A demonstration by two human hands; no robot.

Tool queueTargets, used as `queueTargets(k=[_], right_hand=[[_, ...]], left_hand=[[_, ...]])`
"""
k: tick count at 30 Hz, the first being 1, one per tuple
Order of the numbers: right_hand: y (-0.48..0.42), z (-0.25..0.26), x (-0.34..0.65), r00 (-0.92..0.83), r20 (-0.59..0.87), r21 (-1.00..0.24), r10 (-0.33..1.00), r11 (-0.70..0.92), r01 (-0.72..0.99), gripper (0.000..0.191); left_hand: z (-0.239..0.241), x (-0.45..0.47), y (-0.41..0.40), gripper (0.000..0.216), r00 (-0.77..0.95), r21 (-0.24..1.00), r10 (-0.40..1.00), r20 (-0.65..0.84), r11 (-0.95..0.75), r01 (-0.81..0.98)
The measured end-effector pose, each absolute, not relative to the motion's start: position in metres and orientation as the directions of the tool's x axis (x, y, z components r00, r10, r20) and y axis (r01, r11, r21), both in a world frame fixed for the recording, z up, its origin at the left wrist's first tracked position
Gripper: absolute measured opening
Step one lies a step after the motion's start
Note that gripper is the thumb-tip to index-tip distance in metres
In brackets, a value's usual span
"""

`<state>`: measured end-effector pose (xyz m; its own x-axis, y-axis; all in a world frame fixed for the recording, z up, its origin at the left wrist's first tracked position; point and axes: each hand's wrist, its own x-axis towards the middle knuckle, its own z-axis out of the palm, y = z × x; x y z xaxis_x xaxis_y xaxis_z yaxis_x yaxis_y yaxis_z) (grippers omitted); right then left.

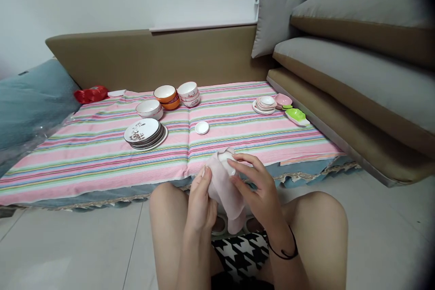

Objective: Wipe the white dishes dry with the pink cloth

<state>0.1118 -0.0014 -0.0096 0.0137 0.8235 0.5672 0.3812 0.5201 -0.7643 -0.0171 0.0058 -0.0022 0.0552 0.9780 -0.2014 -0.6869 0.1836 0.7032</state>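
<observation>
Both my hands are raised over my lap and closed on one bundle. My left hand grips a pale pink cloth from the left. My right hand pinches a small white dish that is wrapped in the cloth, with only its rim showing. The cloth hangs down between my knees. A small white saucer lies on the striped cloth just beyond my hands.
A pink striped cloth covers a low mat. On it are a stack of patterned plates, white and orange bowls, small pink and white dishes and a green leaf dish. Sofa cushions rise at right.
</observation>
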Motion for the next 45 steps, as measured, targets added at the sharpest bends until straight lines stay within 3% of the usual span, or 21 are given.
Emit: queueTargets(k=[7, 10, 14, 20, 28, 32, 37, 40, 45], right_hand=[[0.0, -0.01, 0.106, 0.013, 0.567, -0.753, 0.824, 0.512, 0.414, 0.049], [0.0, -0.01, 0.106, 0.011, 0.567, -0.747, 0.824, 0.508, 0.43, 0.054], [-0.003, -0.009, 0.109, 0.062, 0.586, -0.743, 0.808, 0.505, 0.44, 0.055], [-0.004, -0.01, 0.11, 0.116, 0.556, -0.789, 0.823, 0.48, 0.383, 0.056], [0.0, -0.012, 0.119, -0.129, 0.553, -0.728, 0.823, 0.553, 0.406, 0.062], [-0.002, -0.011, 0.121, -0.201, 0.566, -0.702, 0.799, 0.596, 0.39, 0.064], [-0.004, -0.014, 0.115, -0.053, 0.575, -0.738, 0.817, 0.545, 0.398, 0.061], [-0.003, -0.02, 0.11, 0.097, 0.527, -0.822, 0.844, 0.477, 0.311, 0.055], [-0.001, -0.025, 0.106, 0.222, 0.274, -0.955, 0.936, 0.292, -0.055, 0.051]], left_hand=[[-0.004, -0.025, 0.006, 0.041, 0.168, 0.704, 0.971, -0.171, 0.24, -0.669], [-0.007, -0.027, 0.006, 0.036, 0.192, 0.727, 0.967, -0.17, 0.254, -0.638], [-0.012, -0.025, 0.006, 0.026, 0.138, 0.745, 0.969, -0.205, 0.246, -0.62], [-0.007, -0.02, 0.003, 0.032, 0.053, 0.772, 0.975, -0.216, 0.203, -0.602], [0.009, -0.028, -0.001, 0.041, 0.272, 0.773, 0.946, -0.174, 0.303, -0.557], [0.005, -0.027, 0.0, 0.035, 0.23, 0.807, 0.952, -0.2, 0.293, -0.513], [-0.001, -0.025, 0.001, 0.024, 0.103, 0.876, 0.971, -0.214, 0.238, -0.42], [0.0, -0.026, -0.001, 0.026, 0.12, 0.953, 0.983, -0.138, 0.165, -0.253], [0.005, -0.027, -0.003, 0.028, 0.224, 0.995, 0.97, 0.094, -0.1, 0.015]])
